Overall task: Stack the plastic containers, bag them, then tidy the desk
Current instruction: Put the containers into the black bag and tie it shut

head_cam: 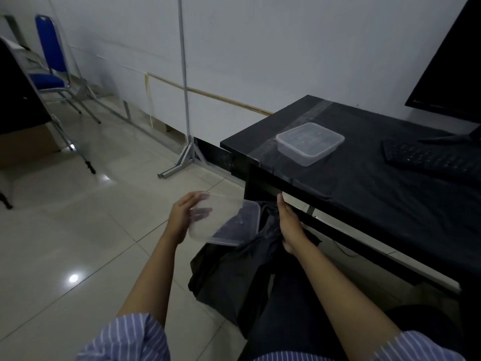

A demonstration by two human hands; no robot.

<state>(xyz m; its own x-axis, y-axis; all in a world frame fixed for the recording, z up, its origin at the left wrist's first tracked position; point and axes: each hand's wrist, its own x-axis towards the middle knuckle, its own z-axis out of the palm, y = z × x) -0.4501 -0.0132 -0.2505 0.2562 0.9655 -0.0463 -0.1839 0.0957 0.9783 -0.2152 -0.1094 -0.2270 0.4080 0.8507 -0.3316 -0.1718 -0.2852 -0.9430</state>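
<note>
— Where are the hands just now?

— Both are out in front of the lap, below the counter (364, 183) edge. The left hand (182, 217) has its fingers curled round the far side of a clear plastic container (223, 220), held tilted with its open side facing the bag. You can see the fingers through the wall.

— And the other?

— The right hand (289, 225) is knuckles-up, its grip pinching the rim of a black plastic bag (234, 272) that hangs over the knees. How tightly it is pinched I cannot tell; the thumb is hidden. The tilted container sits at the mouth of the bag, its lower edge touching the dark film.

— How many containers?

— Two that I can count. The one in the left hand, and a second container (309, 143) sitting upright near the left end of the counter, beside a strip of clear tape. Whether either is a nested stack I cannot tell.

— What are they like?

— Thin, translucent, rectangular with rounded corners and a lipped rim. The bag is crinkled and matte. The counter is glossy black, with one dark keyboard (437, 160) and one monitor (453, 69) further right. One blue padded chair (50, 66) stands by the wall on shiny floor tiles.
</note>
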